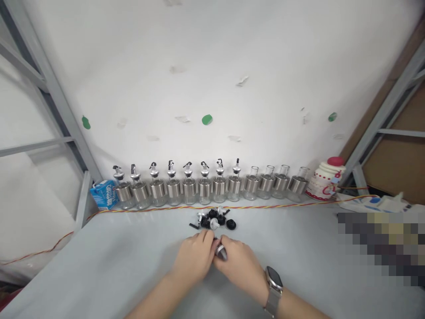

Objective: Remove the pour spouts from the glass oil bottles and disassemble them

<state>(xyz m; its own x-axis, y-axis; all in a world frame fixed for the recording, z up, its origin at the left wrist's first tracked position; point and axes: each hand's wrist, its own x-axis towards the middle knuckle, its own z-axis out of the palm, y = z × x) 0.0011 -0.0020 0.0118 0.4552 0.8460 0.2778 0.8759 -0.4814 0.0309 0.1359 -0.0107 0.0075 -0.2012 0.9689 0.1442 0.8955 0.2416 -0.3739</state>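
Note:
Close together over the near middle of the table, my left hand (195, 252) and my right hand (237, 261) both have their fingers closed around a small metallic bottle pourer spout (221, 253). Its silver, cone-like end shows between them; fingers cover the rest. Just beyond my fingertips lies a loose pile of black caps (221, 219), clear plastic stoppers (214, 223) and silver pieces. A black strip (194, 226) lies at its left, and a round black cap (231, 224) at its right.
Glass bottles with steel sleeves (189, 188) line the wall, most topped with pourers; several right-hand ones have open necks (284, 170). A blue carton (105, 195) and a cake-shaped jar (324, 179) flank them. A twisted red-yellow wire (179, 208) crosses the table.

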